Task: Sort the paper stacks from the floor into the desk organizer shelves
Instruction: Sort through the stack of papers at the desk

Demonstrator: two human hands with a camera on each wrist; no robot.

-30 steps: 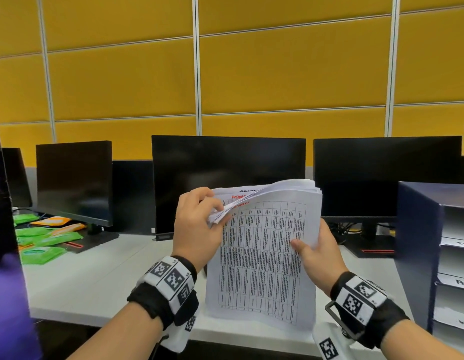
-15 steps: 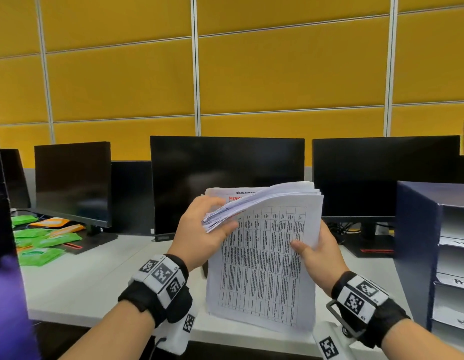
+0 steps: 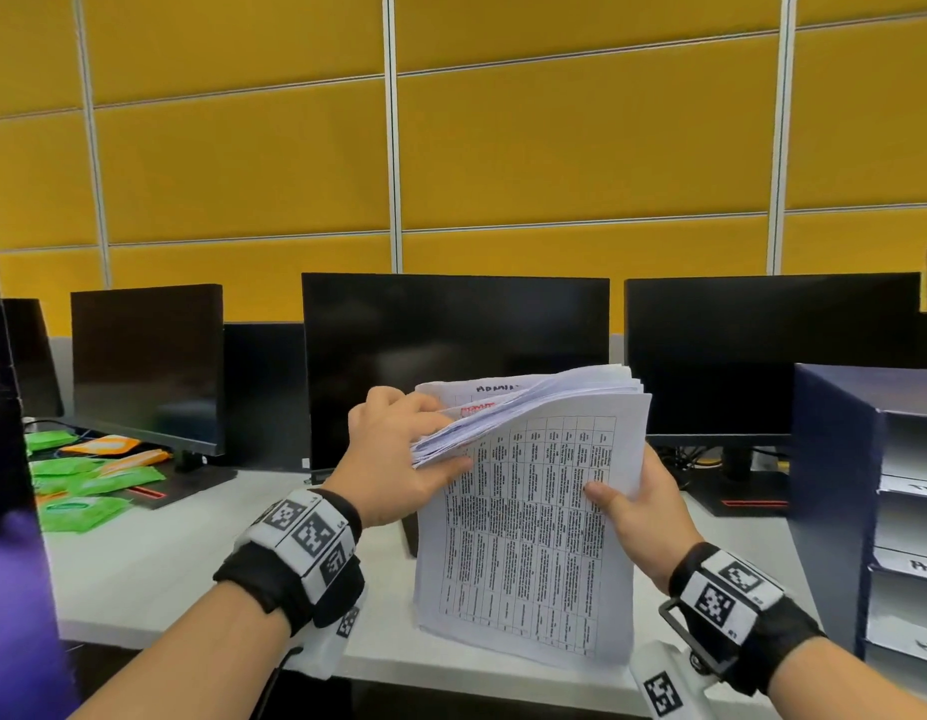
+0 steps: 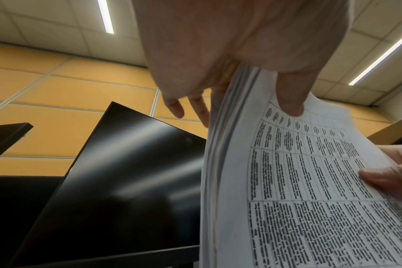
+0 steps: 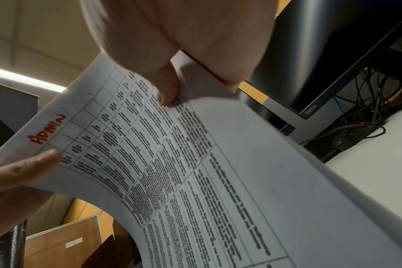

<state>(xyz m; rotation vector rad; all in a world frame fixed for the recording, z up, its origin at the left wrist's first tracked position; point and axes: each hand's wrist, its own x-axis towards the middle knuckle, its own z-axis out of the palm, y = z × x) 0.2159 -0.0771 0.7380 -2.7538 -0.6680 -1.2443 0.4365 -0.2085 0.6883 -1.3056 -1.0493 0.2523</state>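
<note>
I hold a thick paper stack point(image 3: 529, 537) upright above the white desk point(image 3: 139, 579), its front sheet printed with a table. My right hand point(image 3: 627, 506) grips the stack's right edge, thumb on the front sheet. My left hand point(image 3: 399, 459) pinches the top left corner and bends a wad of sheets forward, baring pages behind with handwriting at the top. In the right wrist view the front sheet point(image 5: 195, 163) reads "ADMIN" in red. The left wrist view shows the stack's edge point(image 4: 220, 163) between thumb and fingers. The dark blue desk organizer point(image 3: 835, 511) stands at the right, its shelves labelled.
Three black monitors point(image 3: 451, 366) line the back of the desk before a yellow panelled wall. Green and orange packets point(image 3: 87, 475) lie at the left. Cables point(image 3: 695, 459) trail under the right monitor. A dark purple object point(image 3: 9, 563) fills the left edge.
My left hand has bent the top corner of the sheets further forward and down, fanning more pages. The right hand keeps its grip in the same place.
</note>
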